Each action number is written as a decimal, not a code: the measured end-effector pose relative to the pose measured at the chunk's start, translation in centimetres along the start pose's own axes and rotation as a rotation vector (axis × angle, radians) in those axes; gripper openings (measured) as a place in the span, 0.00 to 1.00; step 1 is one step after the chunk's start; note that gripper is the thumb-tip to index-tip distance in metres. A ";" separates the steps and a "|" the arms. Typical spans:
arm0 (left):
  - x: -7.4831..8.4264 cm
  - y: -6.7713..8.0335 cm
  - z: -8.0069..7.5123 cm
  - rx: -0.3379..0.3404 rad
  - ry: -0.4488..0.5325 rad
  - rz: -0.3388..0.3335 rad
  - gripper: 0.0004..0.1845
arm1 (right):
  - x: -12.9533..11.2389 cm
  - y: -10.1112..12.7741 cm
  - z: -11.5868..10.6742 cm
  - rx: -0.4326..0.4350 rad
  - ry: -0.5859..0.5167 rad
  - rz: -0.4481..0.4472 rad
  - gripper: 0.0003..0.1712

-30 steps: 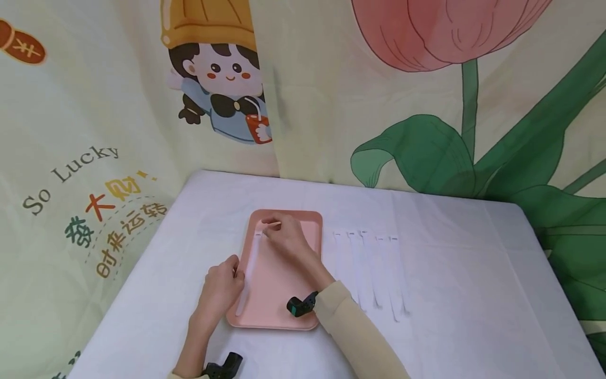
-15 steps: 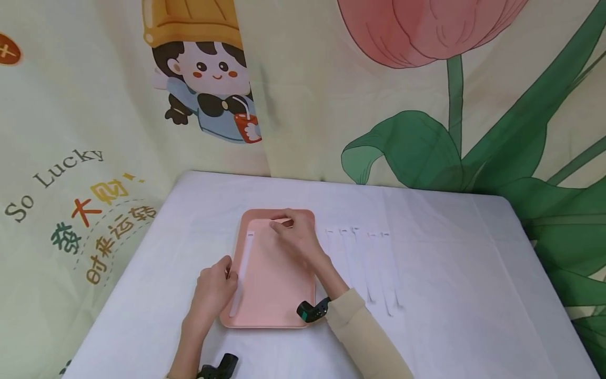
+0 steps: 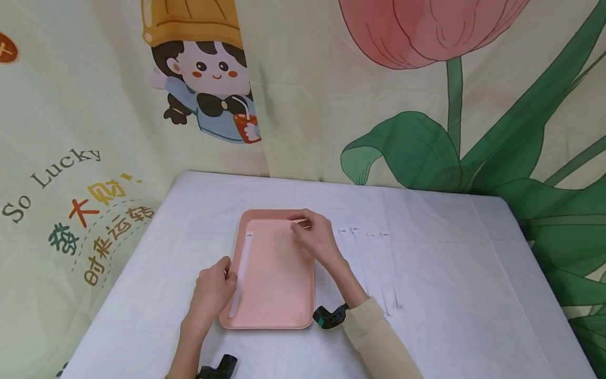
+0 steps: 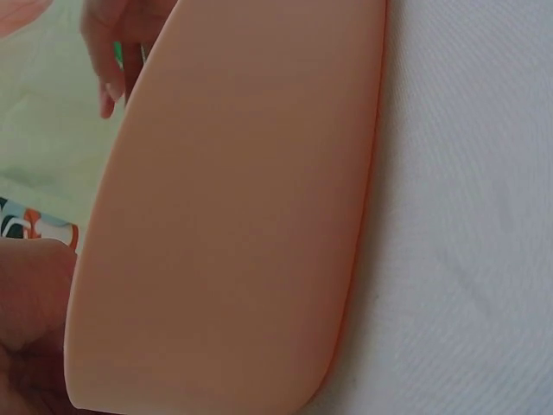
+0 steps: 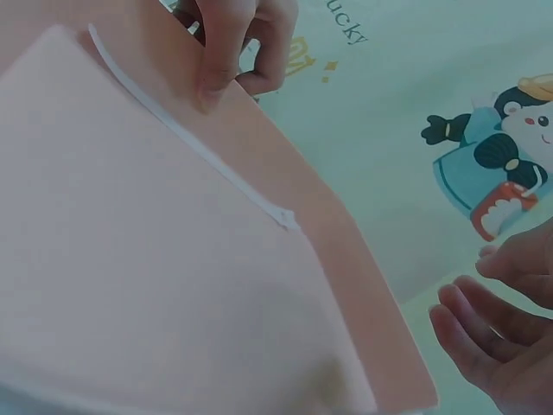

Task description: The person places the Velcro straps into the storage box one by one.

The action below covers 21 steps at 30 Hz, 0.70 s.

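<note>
A pink rectangular tray (image 3: 276, 273) lies on the table, its outer wall (image 4: 225, 207) filling much of the left wrist view. Along the tray's left side rests one white cable tie (image 3: 242, 273), head end away from me; the right wrist view also shows this cable tie (image 5: 186, 137). My left hand (image 3: 214, 289) grips the left rim, thumb inside the wall. My right hand (image 3: 318, 239) hovers at the tray's far right corner. In the right wrist view the fingers of that right hand (image 5: 501, 320) are loosely bent and apart, holding nothing.
Several more white cable ties (image 3: 385, 235) lie in a row on the white tablecloth (image 3: 454, 295) right of the tray, partly behind my right hand and forearm. A printed curtain (image 3: 303, 105) hangs behind the table's far edge.
My right hand has moved right, from beside the head of the cable tie in the tray to the tray's far right corner. My left hand stays on the rim. The head view has shifted slightly.
</note>
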<state>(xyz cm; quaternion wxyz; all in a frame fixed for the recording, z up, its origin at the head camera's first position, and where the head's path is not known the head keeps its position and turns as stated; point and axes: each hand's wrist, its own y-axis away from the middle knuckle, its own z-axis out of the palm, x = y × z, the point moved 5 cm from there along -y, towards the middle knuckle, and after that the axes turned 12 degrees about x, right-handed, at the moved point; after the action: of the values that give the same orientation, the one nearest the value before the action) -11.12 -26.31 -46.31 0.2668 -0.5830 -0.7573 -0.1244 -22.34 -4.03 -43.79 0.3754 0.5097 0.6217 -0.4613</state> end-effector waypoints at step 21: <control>-0.2 0.0 0.0 -0.032 0.009 -0.020 0.08 | 4.8 -0.2 -6.0 0.208 0.070 0.128 0.13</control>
<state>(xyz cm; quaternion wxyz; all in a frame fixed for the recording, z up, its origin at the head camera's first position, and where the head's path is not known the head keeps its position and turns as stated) -11.05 -26.46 -46.41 0.2596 -0.5791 -0.7597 -0.1415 -23.43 3.11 -46.48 0.3269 0.6003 0.5494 -0.4805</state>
